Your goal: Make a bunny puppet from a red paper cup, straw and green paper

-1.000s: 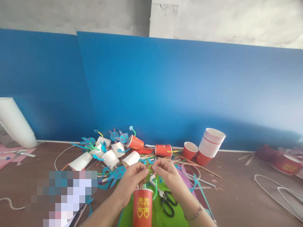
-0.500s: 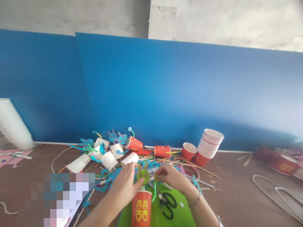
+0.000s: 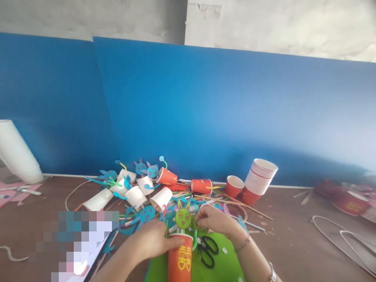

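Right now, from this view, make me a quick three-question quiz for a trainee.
1. Multiple choice: which hand is on the red cup at the front? A) left B) right
2. True or false: the scissors lie on the green paper.
3. Short answer: what colour is the rabbit face above that cup?

Key: 1. A, the left hand. 2. True. 3. Green.

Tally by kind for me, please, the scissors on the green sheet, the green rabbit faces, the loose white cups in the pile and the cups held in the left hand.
Scissors: 1
Green rabbit face: 1
White cups: 6 visible
Red cup in left hand: 1
Total: 9
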`<state>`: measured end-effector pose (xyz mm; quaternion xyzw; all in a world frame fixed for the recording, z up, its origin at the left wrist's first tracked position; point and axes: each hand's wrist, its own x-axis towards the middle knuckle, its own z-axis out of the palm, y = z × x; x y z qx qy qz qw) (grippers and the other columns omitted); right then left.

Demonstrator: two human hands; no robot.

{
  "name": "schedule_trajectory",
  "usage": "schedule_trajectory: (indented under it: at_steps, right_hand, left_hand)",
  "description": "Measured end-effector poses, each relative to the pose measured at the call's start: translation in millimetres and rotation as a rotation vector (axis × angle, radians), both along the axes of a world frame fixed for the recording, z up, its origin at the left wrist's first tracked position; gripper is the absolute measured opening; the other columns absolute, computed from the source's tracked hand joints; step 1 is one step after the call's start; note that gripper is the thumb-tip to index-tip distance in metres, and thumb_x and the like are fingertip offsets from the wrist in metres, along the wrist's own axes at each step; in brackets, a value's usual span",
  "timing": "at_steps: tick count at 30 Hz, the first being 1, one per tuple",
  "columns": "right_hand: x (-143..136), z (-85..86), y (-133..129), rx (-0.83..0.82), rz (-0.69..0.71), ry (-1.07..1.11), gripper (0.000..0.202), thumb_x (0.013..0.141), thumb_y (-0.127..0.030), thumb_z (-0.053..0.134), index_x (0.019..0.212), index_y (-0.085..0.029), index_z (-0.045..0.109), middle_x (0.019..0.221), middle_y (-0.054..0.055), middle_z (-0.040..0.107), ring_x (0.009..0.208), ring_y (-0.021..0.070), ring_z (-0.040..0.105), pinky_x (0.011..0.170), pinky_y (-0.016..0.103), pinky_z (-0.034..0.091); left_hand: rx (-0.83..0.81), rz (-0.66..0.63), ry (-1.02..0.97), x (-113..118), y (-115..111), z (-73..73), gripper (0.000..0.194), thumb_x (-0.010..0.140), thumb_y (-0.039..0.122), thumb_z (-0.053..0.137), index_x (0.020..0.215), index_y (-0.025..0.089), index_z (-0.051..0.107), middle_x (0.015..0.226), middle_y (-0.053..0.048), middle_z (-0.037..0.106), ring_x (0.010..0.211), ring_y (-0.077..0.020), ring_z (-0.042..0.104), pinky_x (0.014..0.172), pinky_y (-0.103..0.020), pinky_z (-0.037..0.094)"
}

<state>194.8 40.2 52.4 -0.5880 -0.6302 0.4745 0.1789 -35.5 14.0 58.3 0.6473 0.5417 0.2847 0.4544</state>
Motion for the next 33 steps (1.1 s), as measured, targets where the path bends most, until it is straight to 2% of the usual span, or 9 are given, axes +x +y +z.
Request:
schedule_trajectory:
  at_steps: [3, 8, 15, 19, 25, 33]
  right_hand:
    - [-1.5, -1.6, 0.8, -0.014, 0.009, -0.005, 0.01, 0.062, -0.01, 0.055, 0.06, -0.015, 0.063, 0.055, 0.001, 0.063, 0.053, 0.0127, 0.059, 0.044, 0.018, 0.042]
    - [-7.0, -6.7, 0.6, -0.037, 0.014, 0.001, 0.012, 0.061, -0.011, 0.055, 0.054, -0.016, 0.063, 0.046, -0.001, 0.06, 0.046, 0.0126, 0.058, 0.04, 0.018, 0.041]
    - [-9.4, -7.4, -0.1, -0.056, 0.025, 0.017, 0.014, 0.06, -0.012, 0.052, 0.052, -0.017, 0.063, 0.045, -0.001, 0.061, 0.049, 0.0134, 0.061, 0.04, 0.017, 0.042]
    - [-6.1, -11.5, 2.5, -0.052, 0.024, 0.025, 0.014, 0.058, -0.011, 0.051, 0.053, -0.016, 0.063, 0.046, 0.0, 0.062, 0.05, 0.0139, 0.063, 0.041, 0.017, 0.045]
    - [-1.1, -17.0, 6.2, -0.056, 0.02, 0.052, 0.012, 0.059, -0.013, 0.052, 0.056, -0.015, 0.064, 0.048, 0.0, 0.064, 0.05, 0.0139, 0.064, 0.043, 0.018, 0.048]
    - [-0.5, -13.1, 4.8, -0.052, 0.023, 0.073, 0.011, 0.058, -0.012, 0.053, 0.055, -0.015, 0.062, 0.05, 0.001, 0.065, 0.051, 0.0141, 0.064, 0.046, 0.019, 0.05]
  left_hand:
    - [0.016, -0.108, 0.204, -0.1, -0.4, 3.9, 0.054, 0.055, 0.058, 0.072, 0.03, 0.026, 0.036, 0.032, 0.004, 0.03, 0.031, -0.0132, 0.029, 0.04, -0.026, 0.021]
    - [-0.116, -0.224, 0.283, -2.0, 1.2, 6.9, 0.051, 0.064, 0.062, 0.063, 0.034, 0.027, 0.04, 0.029, 0.0, 0.041, 0.028, -0.018, 0.04, 0.036, -0.027, 0.024]
    - [-0.192, -0.251, 0.339, -5.8, 4.6, -1.4, 0.054, 0.064, 0.071, 0.056, 0.037, 0.026, 0.044, 0.029, -0.002, 0.042, 0.027, -0.0195, 0.042, 0.037, -0.029, 0.032]
    - [-0.186, -0.252, 0.281, -6.8, 5.4, -1.2, 0.052, 0.063, 0.07, 0.059, 0.038, 0.026, 0.048, 0.027, -0.002, 0.042, 0.03, -0.0216, 0.046, 0.039, -0.029, 0.033]
    - [-0.191, -0.266, 0.334, -5.7, 5.5, 1.0, 0.056, 0.064, 0.073, 0.055, 0.035, 0.025, 0.044, 0.029, -0.003, 0.043, 0.03, -0.0202, 0.044, 0.039, -0.029, 0.033]
    - [-0.216, -0.27, 0.299, -8.3, 7.1, -3.0, 0.057, 0.063, 0.072, 0.057, 0.035, 0.025, 0.044, 0.029, -0.003, 0.042, 0.029, -0.0202, 0.044, 0.04, -0.03, 0.035]
